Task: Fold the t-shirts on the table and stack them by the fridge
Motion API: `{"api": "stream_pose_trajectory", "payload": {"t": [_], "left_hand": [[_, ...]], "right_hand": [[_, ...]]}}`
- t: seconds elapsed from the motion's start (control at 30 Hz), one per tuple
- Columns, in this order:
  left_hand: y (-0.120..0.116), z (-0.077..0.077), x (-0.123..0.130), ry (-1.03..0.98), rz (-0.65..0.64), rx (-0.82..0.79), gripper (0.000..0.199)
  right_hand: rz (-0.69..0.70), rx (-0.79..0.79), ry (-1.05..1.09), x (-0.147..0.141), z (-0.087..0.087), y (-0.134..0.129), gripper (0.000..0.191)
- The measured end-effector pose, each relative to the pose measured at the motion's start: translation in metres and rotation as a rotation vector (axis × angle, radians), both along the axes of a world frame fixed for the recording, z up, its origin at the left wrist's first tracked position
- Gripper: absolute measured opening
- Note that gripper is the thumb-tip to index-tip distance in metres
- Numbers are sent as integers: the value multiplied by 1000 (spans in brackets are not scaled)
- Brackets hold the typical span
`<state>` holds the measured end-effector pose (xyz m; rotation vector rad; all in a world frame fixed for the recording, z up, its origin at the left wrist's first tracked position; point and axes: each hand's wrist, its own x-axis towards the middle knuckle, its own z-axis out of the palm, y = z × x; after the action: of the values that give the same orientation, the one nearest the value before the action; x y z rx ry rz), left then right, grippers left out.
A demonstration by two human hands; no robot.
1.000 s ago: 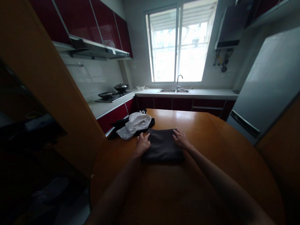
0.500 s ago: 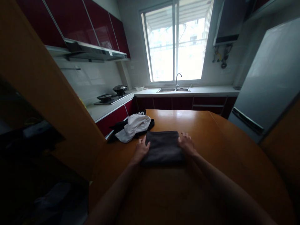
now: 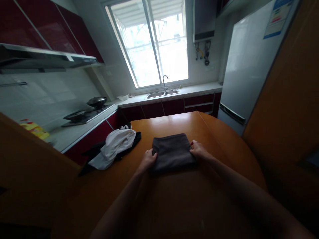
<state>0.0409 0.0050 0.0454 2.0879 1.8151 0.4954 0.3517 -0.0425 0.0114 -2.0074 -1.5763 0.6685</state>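
Observation:
A dark grey folded cloth [image 3: 173, 152], shaped as a neat rectangle, lies in front of me on the wooden table [image 3: 174, 199]. My left hand [image 3: 149, 158] is closed on its left edge, with the thumb on top. At the opposite edge my right hand [image 3: 198, 149] pinches the cloth's side between thumb and fingers. Whether it is a garment or a plain piece of fabric I cannot tell. The fingers under the cloth are hidden.
To the left on the table lies a crumpled heap of clothes, a white one [image 3: 116, 146] over black ones [image 3: 136, 139]. Beyond the table are a stove with pans [image 3: 97, 101], a sink [image 3: 161, 94] under the window and a fridge [image 3: 241, 66] at the right.
My view has turned to the right and tilted. Both hands remain at the cloth's sides, and their fingers have closed more around its edges.

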Motion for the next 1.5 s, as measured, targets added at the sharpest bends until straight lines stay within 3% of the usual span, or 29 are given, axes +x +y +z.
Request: {"api": "stream_pose_trajectory", "payload": {"t": [0.17,0.27,0.37,0.47,0.57,0.63,0.7,0.83,0.93,1.0,1.07,1.17,1.3,1.43,1.5], "left_hand": [[34,-18,146,-137,-147,-37,22],[45,-25,226,-191,-192,-45,26],[48,-27,279,-221,-228,-55,29],[48,-27,298,-246,-269,-59,32],[51,-24,272,-275,-279,-9,37],[54,-18,227,-282,-248,58,40],[57,-8,161,-267,-178,130,43],[58,14,-9,-179,69,245,45],[51,22,-131,101,412,371,48],[44,21,-192,216,577,344,55],[36,18,-229,235,569,276,51],[24,20,-236,210,432,362,34],[-10,23,-172,123,169,583,26],[-76,12,-89,176,-239,322,24],[-106,9,-64,152,-409,239,30]], "right_hand": [[-233,-25,-122,138,6,0,37],[-355,-51,-196,197,13,-2,32],[-444,-83,-257,229,18,-8,29],[-506,-82,-327,227,20,-17,32],[-475,115,-460,194,19,-27,40],[-343,311,-509,158,15,-32,45],[-173,411,-463,116,10,-35,46],[105,447,-293,36,0,-40,41],[269,422,-211,-12,-2,-45,38],[321,391,-170,-38,-1,-49,35],[351,375,-136,-63,0,-53,32],[406,403,-85,-98,-1,-57,29],[445,490,46,-132,-8,-54,26],[314,504,245,-148,-12,-44,27],[252,501,299,-156,-13,-42,31]]}}
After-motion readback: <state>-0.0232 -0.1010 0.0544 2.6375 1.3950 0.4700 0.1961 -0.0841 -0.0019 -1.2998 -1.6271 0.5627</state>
